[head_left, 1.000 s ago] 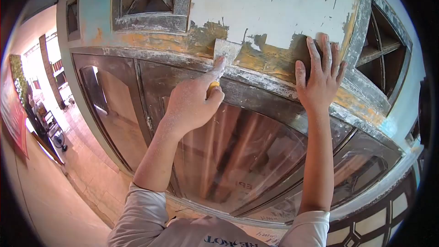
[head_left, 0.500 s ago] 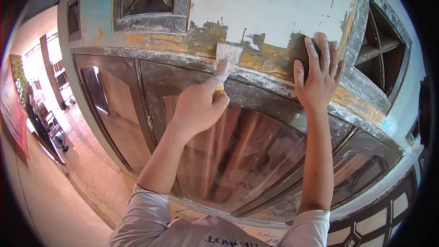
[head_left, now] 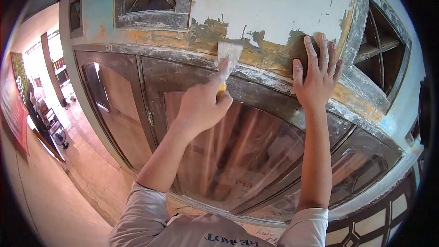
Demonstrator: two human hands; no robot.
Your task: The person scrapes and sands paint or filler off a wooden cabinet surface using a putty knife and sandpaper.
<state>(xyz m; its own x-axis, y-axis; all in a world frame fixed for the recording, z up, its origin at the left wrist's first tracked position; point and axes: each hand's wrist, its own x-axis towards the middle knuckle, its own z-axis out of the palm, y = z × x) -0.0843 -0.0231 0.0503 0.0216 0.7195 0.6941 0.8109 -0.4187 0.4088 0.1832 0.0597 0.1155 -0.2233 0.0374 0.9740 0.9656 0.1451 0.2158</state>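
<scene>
My left hand [head_left: 201, 106] is closed around the yellow handle of a putty knife [head_left: 230, 52], its index finger stretched along the whitish blade. The blade's wide edge rests against the yellow-brown scraped band [head_left: 270, 62] of the wall, just above the worn door frame [head_left: 183, 55]. To the right, my right hand [head_left: 317, 80] lies with fingers spread on the same band, below flaking white paint [head_left: 270, 5]. Nothing shows in that hand, though its palm is hidden.
Wooden vents with crossed slats flank the white patch, one at upper left [head_left: 153, 21] and one at right [head_left: 383, 50]. Below are dark glazed door panels [head_left: 238, 155]. A tiled floor [head_left: 91, 174] and a small fan [head_left: 59, 138] appear at left.
Barely anything differs. The view has shifted slightly, and my left hand with the putty knife sits marginally further right in it. My right hand keeps its place on the wall.
</scene>
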